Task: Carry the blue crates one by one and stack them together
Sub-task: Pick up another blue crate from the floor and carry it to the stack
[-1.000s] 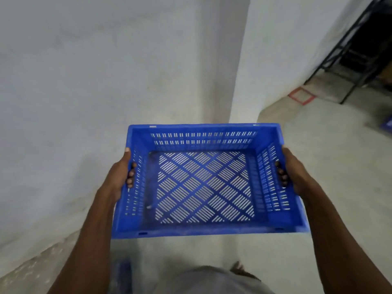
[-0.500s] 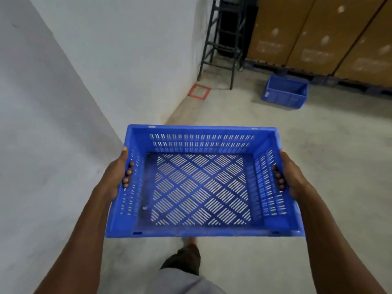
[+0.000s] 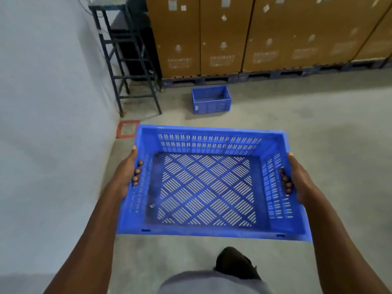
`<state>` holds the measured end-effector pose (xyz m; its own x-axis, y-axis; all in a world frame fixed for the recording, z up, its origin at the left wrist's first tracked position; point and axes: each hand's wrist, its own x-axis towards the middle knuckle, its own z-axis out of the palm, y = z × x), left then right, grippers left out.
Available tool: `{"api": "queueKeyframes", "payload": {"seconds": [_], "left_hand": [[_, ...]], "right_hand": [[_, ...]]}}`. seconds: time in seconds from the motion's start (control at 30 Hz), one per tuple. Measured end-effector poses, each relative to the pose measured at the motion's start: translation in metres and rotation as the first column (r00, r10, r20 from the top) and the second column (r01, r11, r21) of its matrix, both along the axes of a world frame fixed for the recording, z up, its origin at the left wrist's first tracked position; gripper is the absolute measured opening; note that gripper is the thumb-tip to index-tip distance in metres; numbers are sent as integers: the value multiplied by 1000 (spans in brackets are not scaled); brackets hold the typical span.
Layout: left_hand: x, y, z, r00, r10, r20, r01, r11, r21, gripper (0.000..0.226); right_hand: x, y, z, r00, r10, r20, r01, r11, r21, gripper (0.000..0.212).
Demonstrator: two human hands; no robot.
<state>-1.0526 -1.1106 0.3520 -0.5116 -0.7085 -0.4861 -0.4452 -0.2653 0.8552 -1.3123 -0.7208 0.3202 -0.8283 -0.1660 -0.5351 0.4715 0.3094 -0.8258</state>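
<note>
In mid-air at the centre of the view: a crate (image 3: pixel 209 183) is held level, open side up, nothing inside.
Crate: blue, with slotted walls and a diamond-lattice base; the grey floor (image 3: pixel 318 145) is seen through the slots.
Left hand (image 3: pixel 127 175): closed on the crate's 9 o'clock wall, thumb laid on the rim, fingers (image 3: pixel 136 171) curled through to the inside.
Right hand (image 3: pixel 297 179): closed on the 3 o'clock wall in the same way, fingers (image 3: pixel 285 181) seen inside the wall.
Second crate (image 3: pixel 211 100): blue, set on the floor at 12 o'clock, well apart from the held one, open side up.
Rack (image 3: pixel 127 60): dark metal frame at 11 o'clock, against the wall (image 3: pixel 46 102).
Red square (image 3: pixel 128 129): marked on the floor near the rack's foot, just beside the held crate's far left corner.
Boxes (image 3: pixel 254 32): brown cartons on pallets, ranged from 12 to 2 o'clock behind the second crate.
Foot (image 3: pixel 235 262): seen on the floor at 6 o'clock, below the held crate.
</note>
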Motion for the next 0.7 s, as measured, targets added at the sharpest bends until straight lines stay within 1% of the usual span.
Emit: {"api": "queueKeyframes", "payload": {"seconds": [0.13,0.37,0.53,0.7], "left_hand": [[-112,-38,-17,999,-54,-1,54,999,2,55],[-276,-96,-28,1000,13,3,-14,999,40,55],[-374,-140,-30,996,87,-8,-86,994,69,56],[-477,-202,-40,993,117,-17,-116,991,73,56]], "right_hand": [[-95,-25,-11,999,-42,6,42,999,-5,63],[-280,-96,-1,1000,20,-21,-20,1000,16,62],[-403,-157,13,996,77,-34,-75,996,38,63],[-520,-228,6,994,104,-45,-103,994,26,63]]}}
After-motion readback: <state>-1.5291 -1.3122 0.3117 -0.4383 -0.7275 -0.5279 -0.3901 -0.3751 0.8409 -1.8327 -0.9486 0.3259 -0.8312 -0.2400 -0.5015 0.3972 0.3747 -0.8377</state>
